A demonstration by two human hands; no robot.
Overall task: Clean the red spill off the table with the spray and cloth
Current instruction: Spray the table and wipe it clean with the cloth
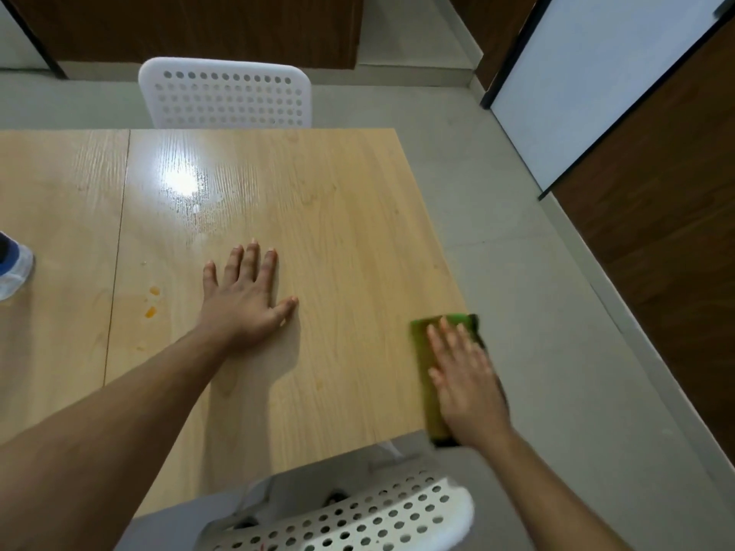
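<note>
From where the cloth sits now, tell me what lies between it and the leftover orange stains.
The left hand lies flat on the table, directly between the green cloth under the right hand and the orange stains. Nothing else visible blocks the path.

Two chairs, one cloth.

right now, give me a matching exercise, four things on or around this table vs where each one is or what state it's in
Things:
1. left hand
2. green cloth
3. orange-red spots
4. spray bottle

Place or state:
a. at the left edge of the view, only partly seen
b. flat on bare wood, mid table, fingers spread
c. at the table's right near corner, under the right hand
d. near the table seam, left of the left hand, not yet wiped

Pairs: 1-b, 2-c, 3-d, 4-a
</note>
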